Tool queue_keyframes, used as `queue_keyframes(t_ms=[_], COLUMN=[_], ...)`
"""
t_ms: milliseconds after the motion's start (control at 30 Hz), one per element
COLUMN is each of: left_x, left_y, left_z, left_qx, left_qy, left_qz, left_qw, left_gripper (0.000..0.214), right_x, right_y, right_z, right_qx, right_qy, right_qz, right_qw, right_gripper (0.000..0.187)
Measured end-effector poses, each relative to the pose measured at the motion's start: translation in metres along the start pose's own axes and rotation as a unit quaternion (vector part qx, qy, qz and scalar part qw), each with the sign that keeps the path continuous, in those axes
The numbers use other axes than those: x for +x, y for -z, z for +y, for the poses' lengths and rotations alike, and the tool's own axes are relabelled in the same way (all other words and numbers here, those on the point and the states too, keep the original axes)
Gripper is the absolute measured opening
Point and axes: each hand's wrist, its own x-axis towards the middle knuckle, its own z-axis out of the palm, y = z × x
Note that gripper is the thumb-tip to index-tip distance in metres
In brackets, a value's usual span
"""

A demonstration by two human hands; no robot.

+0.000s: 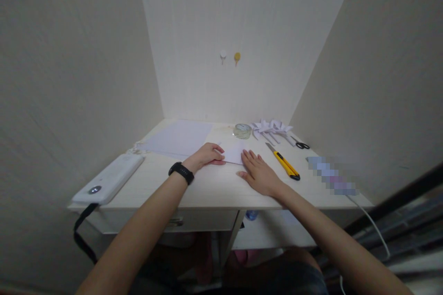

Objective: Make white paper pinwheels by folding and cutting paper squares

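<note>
A small piece of white paper lies on the white desk between my hands. My left hand, with a black band on its wrist, is at the paper's left edge, its fingers and thumb closed on that side. Flat on the paper's right side rests my right hand, fingers stretched out and slightly apart. Just right of it lies a yellow utility knife with its blade showing. Behind the paper stands a roll of clear tape.
Several folded paper pinwheels lie at the back right, near black-handled scissors. Large white sheets cover the back left. A white box-like device with a black strap sits front left; a blurred object with a cable lies right.
</note>
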Motion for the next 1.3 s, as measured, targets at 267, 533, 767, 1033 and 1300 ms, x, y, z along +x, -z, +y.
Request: queue_keyframes(t_ms=[267,533,767,1033,1300], left_x=[-0.003,-0.036,-0.045,-0.052,-0.071], left_y=[0.000,-0.046,-0.035,-0.032,-0.013], left_z=[0.010,-0.009,-0.017,-0.015,-0.015], left_qx=[0.310,0.674,0.703,0.699,0.683], left_qy=[-0.169,-0.199,-0.195,-0.191,-0.211], left_qz=[0.113,-0.096,-0.110,-0.114,-0.122], left_qw=[0.929,0.705,0.675,0.680,0.688], left_gripper=[0.014,0.058,0.057,0.058,0.058], right_x=[-0.002,0.000,-0.008,-0.031,-0.043], right_y=[-0.003,-0.007,0.001,0.009,0.009], right_z=[0.003,0.003,0.004,0.012,0.014], right_qx=[0.010,-0.010,0.007,0.014,0.032], right_qy=[0.009,0.008,0.013,0.008,0.000], right_qz=[-0.072,-0.074,-0.088,-0.077,-0.033], right_qw=[0.997,0.997,0.996,0.997,0.999], right_gripper=[0.074,0.080,0.073,0.066,0.061])
